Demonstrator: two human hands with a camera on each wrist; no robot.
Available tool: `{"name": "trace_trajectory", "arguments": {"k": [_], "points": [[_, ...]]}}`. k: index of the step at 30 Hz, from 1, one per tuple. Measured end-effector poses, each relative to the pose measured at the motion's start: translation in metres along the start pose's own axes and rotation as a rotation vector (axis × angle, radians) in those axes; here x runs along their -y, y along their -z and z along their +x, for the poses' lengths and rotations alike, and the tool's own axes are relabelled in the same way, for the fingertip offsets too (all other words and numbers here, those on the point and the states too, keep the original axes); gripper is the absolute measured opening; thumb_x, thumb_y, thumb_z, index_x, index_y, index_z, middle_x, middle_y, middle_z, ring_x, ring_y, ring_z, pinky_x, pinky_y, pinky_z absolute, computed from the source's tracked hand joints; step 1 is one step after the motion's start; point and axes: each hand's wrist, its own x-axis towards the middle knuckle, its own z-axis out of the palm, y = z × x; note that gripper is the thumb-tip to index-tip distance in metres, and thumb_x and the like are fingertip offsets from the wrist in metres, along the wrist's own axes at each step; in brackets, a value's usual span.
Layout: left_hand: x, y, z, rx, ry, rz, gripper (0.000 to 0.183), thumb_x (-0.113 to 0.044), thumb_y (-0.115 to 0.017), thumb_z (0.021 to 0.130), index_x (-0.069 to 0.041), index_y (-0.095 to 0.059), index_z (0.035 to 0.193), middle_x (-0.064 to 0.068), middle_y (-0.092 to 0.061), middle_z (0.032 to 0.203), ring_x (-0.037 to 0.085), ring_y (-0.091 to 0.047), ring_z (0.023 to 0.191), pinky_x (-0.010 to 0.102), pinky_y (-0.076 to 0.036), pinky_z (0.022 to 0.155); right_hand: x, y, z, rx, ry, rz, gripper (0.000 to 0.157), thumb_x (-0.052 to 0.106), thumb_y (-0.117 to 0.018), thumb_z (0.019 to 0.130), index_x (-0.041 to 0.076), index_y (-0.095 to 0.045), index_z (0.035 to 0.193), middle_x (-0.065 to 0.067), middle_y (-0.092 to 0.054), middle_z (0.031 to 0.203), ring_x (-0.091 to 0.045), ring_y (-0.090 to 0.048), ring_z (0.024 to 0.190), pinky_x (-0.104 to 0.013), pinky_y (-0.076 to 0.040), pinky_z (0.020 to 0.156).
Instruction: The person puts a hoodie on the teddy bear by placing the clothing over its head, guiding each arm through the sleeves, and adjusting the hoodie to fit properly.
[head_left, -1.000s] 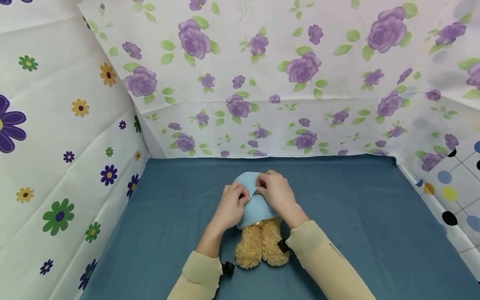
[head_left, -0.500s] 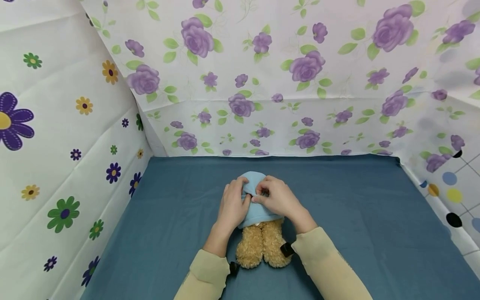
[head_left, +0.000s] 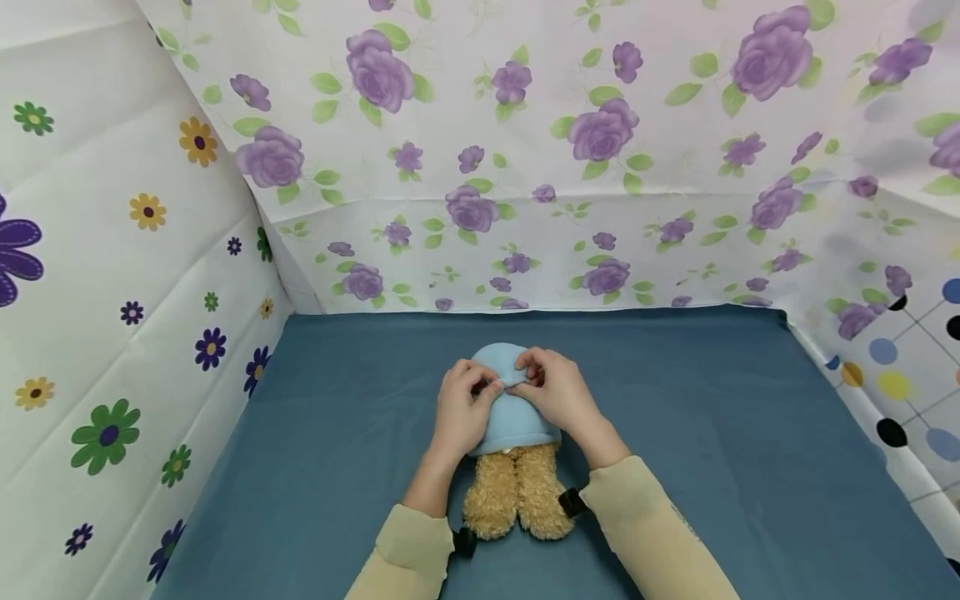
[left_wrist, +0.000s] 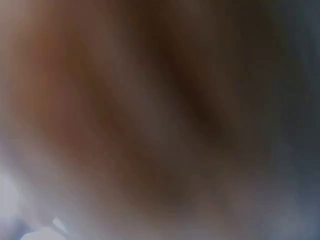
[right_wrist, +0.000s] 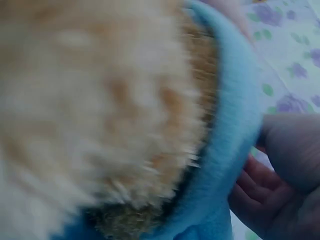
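A golden-brown curly plush toy [head_left: 491, 496] lies on the table with its two stubby legs toward me. Its upper part is hidden under a light-blue fleece garment [head_left: 517, 427]. From the left, my left hand [head_left: 463, 406] pinches the fleece between thumb and fingers, near the middle. Opposite it, my right hand [head_left: 559, 393] pinches the same fold, the fingertips of both hands close together. In the right wrist view, the garment's thick hem [right_wrist: 235, 100] curves around the plush fur [right_wrist: 115, 110], and the curled right hand [right_wrist: 290, 180] is beside it. The left wrist view is a brownish blur.
A dark blue cloth [head_left: 712, 450] covers the table. White sheets with purple roses [head_left: 468, 208] hang at the back, and a daisy-printed sheet [head_left: 187, 275] stands on the left. On the right is a dotted sheet [head_left: 900, 367]. Each wrist carries a small black camera [head_left: 573, 502].
My left fingers let the fleece slacken and bunch, then pinch it again beside the right fingertips. The fold now runs flatter across the middle. The plush toy stays in place.
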Motion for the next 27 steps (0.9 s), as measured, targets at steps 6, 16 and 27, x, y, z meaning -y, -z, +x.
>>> {"name": "trace_trajectory", "arguments": {"k": [6,16,27], "points": [[-0.008,0.011,-0.002,0.126,-0.023,-0.062,0.012,-0.015,-0.074,0.102,-0.017,-0.074,0.091,-0.003,-0.059,0.099,0.019,-0.045,0.086,0.039,-0.039,0.079,0.011,-0.006,0.000,-0.083,-0.001,-0.160,0.012,0.012,-0.083,0.096,0.016,-0.073,0.093,-0.001,-0.057,0.088,-0.016,-0.057,0.074,-0.036,-0.051,0.066],[0.000,0.033,0.005,0.102,0.126,-0.118,0.016,-0.020,-0.063,0.111,-0.010,-0.072,0.119,0.004,-0.063,0.103,0.019,-0.058,0.085,0.038,-0.048,0.076,-0.005,0.013,0.007,0.079,-0.091,0.195,0.026,0.033,-0.075,0.104,0.021,-0.074,0.127,-0.001,-0.070,0.114,-0.017,-0.073,0.092,-0.039,-0.062,0.079],[0.010,0.021,0.008,-0.008,0.159,-0.003,0.025,-0.019,-0.075,0.104,-0.009,-0.073,0.127,0.003,-0.057,0.094,0.017,-0.053,0.077,0.034,-0.047,0.070,0.002,0.008,0.015,-0.002,-0.048,-0.055,0.024,0.032,-0.078,0.102,0.015,-0.079,0.120,-0.005,-0.068,0.109,-0.022,-0.068,0.094,-0.040,-0.059,0.077]]}}
